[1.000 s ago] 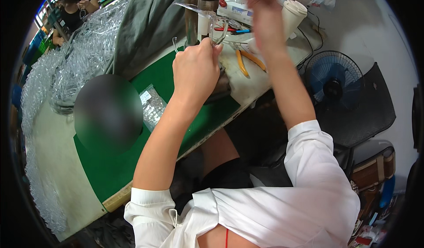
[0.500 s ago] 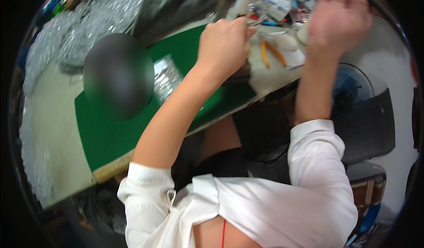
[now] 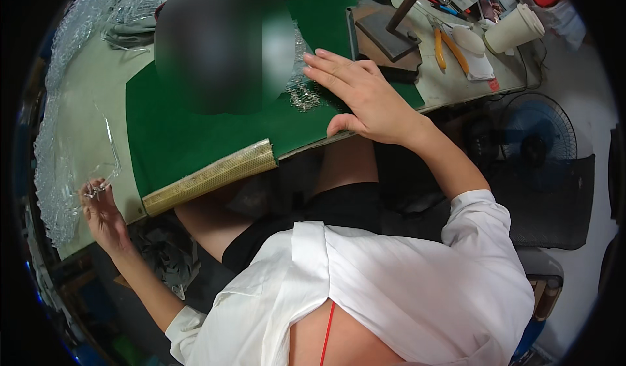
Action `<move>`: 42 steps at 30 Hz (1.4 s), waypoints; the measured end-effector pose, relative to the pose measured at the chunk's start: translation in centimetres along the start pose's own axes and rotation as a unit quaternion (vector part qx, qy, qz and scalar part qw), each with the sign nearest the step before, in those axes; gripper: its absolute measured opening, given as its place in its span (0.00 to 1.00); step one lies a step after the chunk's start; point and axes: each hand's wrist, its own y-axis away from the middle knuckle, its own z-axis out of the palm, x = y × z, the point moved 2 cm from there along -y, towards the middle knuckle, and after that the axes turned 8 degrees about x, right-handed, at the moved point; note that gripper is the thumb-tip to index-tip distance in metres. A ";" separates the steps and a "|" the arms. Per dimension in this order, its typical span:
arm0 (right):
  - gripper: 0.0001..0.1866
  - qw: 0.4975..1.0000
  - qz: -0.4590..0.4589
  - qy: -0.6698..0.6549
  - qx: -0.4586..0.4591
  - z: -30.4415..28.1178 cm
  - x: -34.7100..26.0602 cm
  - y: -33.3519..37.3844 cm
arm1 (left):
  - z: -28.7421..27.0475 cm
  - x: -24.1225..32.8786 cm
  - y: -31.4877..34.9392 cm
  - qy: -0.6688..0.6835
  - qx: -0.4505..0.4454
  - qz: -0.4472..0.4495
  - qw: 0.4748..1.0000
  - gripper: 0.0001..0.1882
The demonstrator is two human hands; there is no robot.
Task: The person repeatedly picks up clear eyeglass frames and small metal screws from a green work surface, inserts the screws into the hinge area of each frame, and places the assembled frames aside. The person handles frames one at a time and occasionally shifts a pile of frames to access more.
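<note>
In the head view, the left hand (image 3: 105,219), left of the green mat (image 3: 195,137), pinches a clear piece (image 3: 117,152), while the right hand (image 3: 368,102), fingers apart, hovers over the mat's right part beside metal bits (image 3: 304,97) lying on it.

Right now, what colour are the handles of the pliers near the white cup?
Yellow-orange; the handles show best in the head view.
</note>
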 end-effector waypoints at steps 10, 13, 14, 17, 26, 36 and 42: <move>0.37 0.999 0.046 -0.009 -0.012 -0.6 -1.0 -0.2 | 1.4 2.5 0.6 -0.300 0.014 -0.288 0.909 0.17; 0.38 0.997 0.053 -0.029 -0.037 -0.3 -1.4 -0.7 | 7.0 2.5 -3.7 -0.326 -0.151 -0.214 0.908 0.15; 0.38 0.998 0.043 -0.008 -0.050 -0.1 -1.5 -0.7 | 10.0 2.0 -5.0 -0.352 -0.156 -0.156 0.910 0.14; 0.40 0.997 0.055 -0.060 0.007 -0.4 -1.7 -1.1 | 14.5 -1.1 -13.3 -0.487 -0.160 0.185 0.839 0.13; 0.23 0.968 0.091 -0.054 0.229 -0.5 -0.8 0.8 | 25.2 -8.9 -31.1 -0.730 -0.022 0.327 0.599 0.57; 0.11 0.960 0.139 -0.053 0.237 -1.4 -1.0 -0.4 | 24.3 -10.7 -36.9 -0.766 -0.101 0.100 0.627 0.52; 0.10 0.956 0.140 -0.209 0.153 -3.9 -1.8 -12.0 | 20.5 -10.7 -39.9 -0.597 -0.213 -0.042 0.772 0.72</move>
